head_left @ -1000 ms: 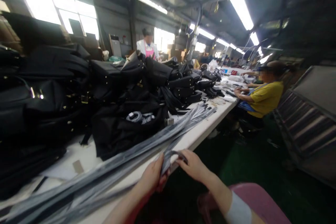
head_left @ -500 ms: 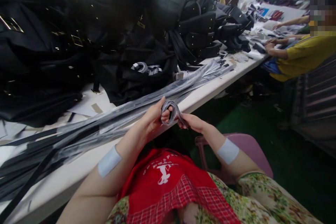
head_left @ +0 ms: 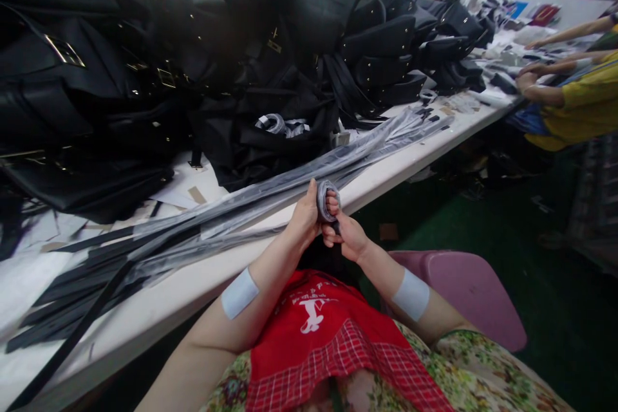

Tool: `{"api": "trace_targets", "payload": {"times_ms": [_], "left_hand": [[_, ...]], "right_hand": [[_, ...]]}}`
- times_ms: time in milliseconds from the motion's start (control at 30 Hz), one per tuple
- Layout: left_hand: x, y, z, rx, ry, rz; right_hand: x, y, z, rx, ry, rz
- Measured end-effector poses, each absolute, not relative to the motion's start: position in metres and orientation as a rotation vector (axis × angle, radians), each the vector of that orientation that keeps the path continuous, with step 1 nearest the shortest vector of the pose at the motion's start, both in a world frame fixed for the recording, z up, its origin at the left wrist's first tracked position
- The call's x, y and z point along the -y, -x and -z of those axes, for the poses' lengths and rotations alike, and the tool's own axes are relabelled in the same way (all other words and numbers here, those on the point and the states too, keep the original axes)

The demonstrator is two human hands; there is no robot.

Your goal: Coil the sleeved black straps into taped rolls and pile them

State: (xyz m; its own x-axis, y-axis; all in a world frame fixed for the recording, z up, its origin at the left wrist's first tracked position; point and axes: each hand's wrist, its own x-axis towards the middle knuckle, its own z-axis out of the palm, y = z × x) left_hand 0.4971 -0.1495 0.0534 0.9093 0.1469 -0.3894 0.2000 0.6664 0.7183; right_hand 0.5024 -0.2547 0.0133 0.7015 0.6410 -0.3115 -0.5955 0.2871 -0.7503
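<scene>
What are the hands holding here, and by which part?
Left hand and right hand together grip the rolled-up end of a grey strap.

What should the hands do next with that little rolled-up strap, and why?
Probably pull it tighter. The left hand and right hand both pinch the grey coil, and it looks loosely wound, with an open gap in its middle.

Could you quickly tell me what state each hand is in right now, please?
Left hand: closed, holding the coiled grey strap.
Right hand: closed, gripping the same strap at the coil's lower edge.
</scene>
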Motion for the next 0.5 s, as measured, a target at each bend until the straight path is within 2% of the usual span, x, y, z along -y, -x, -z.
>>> {"api": "trace_targets", "payload": {"times_ms": [167,300,400,500], "left_hand": [[0.127,-0.491,-0.045,-0.246,-1.205,0.028],[0.106,-0.487,-0.052,-0.132,-1.898,-0.192],[0.107,-0.478,-0.059,0.174,-2.221,0.082],[0.113,-0.470,-0.062,0.295,-2.171,0.357]], "right_hand": [[0.276,-0.511,-0.011,0.138,1.375,-0.604],[0.306,-0.525,-0.031,0.675,2.045,-0.724],[0.314,-0.529,-0.052,1.030,2.383,-0.714],[0.310,-0.531,-0.061,1.099,2.223,-0.718]]}}
